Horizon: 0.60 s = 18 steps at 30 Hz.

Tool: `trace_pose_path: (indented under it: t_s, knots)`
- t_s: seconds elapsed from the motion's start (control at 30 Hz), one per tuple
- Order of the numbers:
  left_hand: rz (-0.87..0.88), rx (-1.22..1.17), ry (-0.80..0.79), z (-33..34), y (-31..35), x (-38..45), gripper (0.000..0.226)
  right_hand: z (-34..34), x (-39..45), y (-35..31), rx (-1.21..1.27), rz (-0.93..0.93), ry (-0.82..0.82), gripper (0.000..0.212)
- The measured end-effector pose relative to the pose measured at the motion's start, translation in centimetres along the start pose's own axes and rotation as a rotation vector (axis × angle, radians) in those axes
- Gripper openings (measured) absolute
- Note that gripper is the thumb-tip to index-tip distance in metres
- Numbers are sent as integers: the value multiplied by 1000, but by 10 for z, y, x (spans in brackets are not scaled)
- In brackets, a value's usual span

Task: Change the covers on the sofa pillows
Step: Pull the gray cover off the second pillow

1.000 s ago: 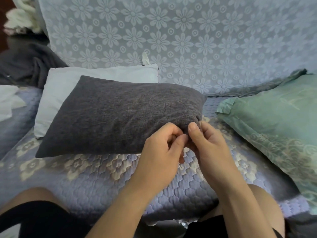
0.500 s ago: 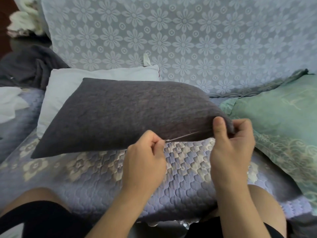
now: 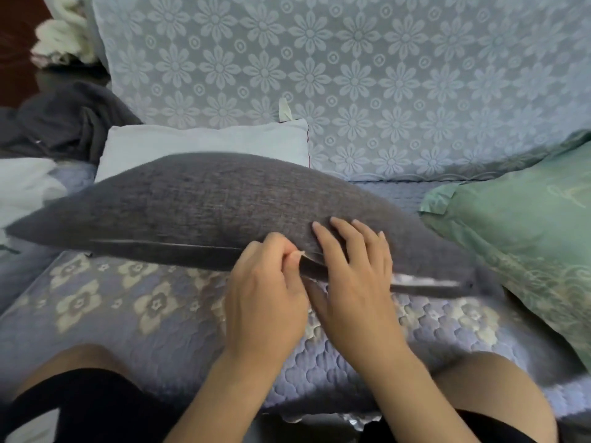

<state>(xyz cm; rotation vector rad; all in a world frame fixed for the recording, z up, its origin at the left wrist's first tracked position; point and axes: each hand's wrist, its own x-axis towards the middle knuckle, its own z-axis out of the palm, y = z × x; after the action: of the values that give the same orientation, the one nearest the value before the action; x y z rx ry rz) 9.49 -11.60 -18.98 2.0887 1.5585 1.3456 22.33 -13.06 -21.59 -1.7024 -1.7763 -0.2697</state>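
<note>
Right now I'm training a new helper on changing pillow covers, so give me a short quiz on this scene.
1. True or false: the right hand lies with straight fingers on the grey pillow.
2. What is the left hand doing? A) resting on a knee B) pinching at the zip C) lifting the green pillow
3. Fill in: behind the grey pillow leans a ___ pillow with no cover.

Key: 1 true; 2 B; 3 white.
</note>
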Motion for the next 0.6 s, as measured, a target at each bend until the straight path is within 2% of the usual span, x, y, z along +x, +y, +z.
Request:
trace_pose_path:
  t_s: [0.03,0.1,0.17,0.23,0.37,0.43,0.53,0.6]
  knots:
    - [27,8,-2,0,5,2,14,7,4,4,-51,26,22,59]
    - [66,42,-14,-1,12,12,11,10,20,15,-51,12,115,40]
    - [89,79,3,-9,18,36,14,3,47,21,-1,-100,207,17]
    - [86,72,20,-28,32,66,14,-16,82,16,18,-221,290,8]
    - [35,53,16,-69,59,128,16,-61,139,-10,35,-221,411,27]
    - [-44,114,-100,-69,52,138,16,-56,135,-14,31,-171,374,35]
    - [-165,209,-364,-43,22,120,17,-17,94,-6,44,-92,231,36]
    - [-207,142,-445,-30,8,101,22,2,73,5,53,-68,167,33]
